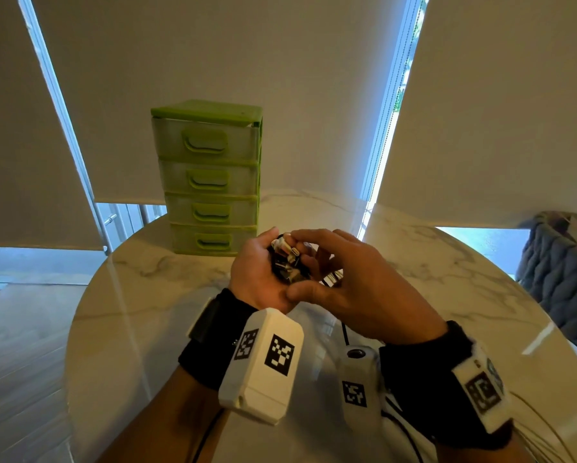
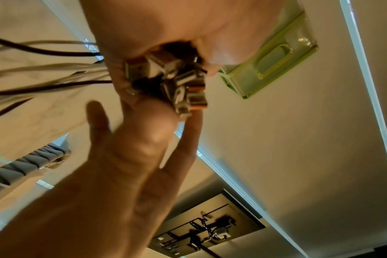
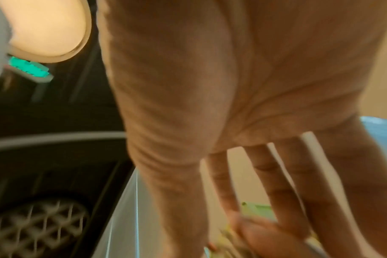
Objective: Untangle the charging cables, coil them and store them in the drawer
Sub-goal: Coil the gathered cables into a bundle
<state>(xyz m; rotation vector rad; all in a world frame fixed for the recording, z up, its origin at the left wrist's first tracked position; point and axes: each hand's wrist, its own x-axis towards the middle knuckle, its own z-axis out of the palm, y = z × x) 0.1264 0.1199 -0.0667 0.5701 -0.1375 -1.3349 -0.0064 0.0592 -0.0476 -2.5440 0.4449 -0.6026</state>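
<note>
My left hand (image 1: 263,265) is held palm-up above the marble table (image 1: 167,295), its fingers curled round a bundle of cable plugs (image 1: 285,259). In the left wrist view the plugs (image 2: 177,83) are white, grey and black, some with orange tips. Black and pale cables (image 2: 44,82) trail away from the fist. My right hand (image 1: 334,282) reaches over the bundle with straight fingers (image 2: 188,139), one fingertip touching the plugs and the thumb held apart. A green drawer unit (image 1: 210,178) with several closed drawers stands just behind the hands. The right wrist view is blurred.
A black cable (image 1: 344,330) hangs below my right wrist, and thin pale cables (image 1: 547,439) lie at the table's near right edge. A grey knitted throw (image 1: 561,272) sits on a seat beyond the table's right rim. Window blinds hang behind the table.
</note>
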